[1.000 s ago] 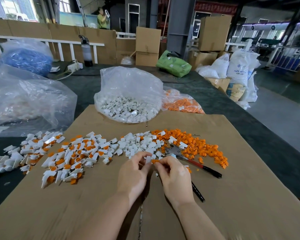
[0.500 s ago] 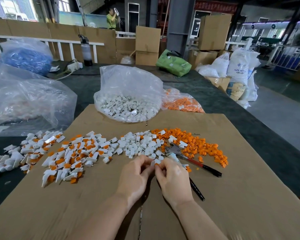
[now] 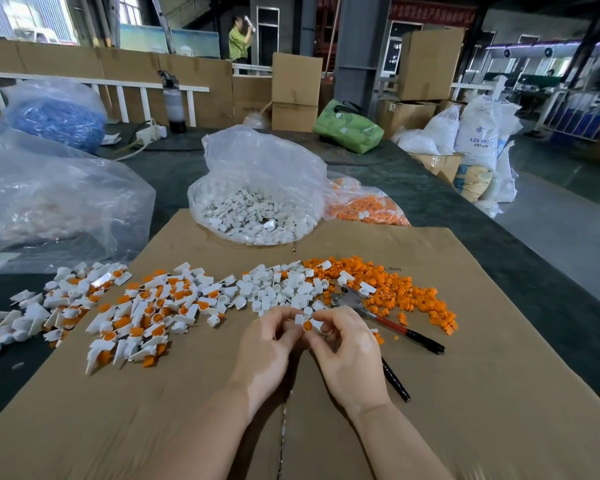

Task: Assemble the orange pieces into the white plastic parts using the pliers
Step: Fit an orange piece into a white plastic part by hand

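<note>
Two hands meet over the cardboard sheet [image 3: 465, 393], just short of the pliers [image 3: 378, 315]. My left hand [image 3: 267, 344] and right hand [image 3: 347, 351] both pinch one white part [image 3: 303, 320] with an orange piece [image 3: 307, 326] seated in it; fingers [image 3: 326, 315] of both hands curled tight on it, held up off the cardboard. Pliers lie untouched on the cardboard just right of my right hand, metal head toward the piles, red-and-black handles spread apart, one running under my right wrist side. Loose orange pieces pile [image 3: 395, 289] sits just beyond and right of the pliers head, touching it. Loose white parts pile [image 3: 278, 289] is just left of the pliers head, right in front of my fingertips. Assembled white-and-orange pieces heap [image 3: 136, 310] is further left of the pliers, spilling off the cardboard edge onto the dark counter [image 3: 174, 168]. Clear bag of white parts [image 3: 257, 202] stands well beyond the pliers at the far cardboard edge, open top. Bag of orange pieces [image 3: 364, 206] just right of that one, touching it. Big clear bag [image 3: 56, 202] far left of the pliers on the counter, contents unclear. Blue-filled bag [image 3: 56, 119] behind it. Green bag [image 3: 349, 128] at the far counter edge.
</note>
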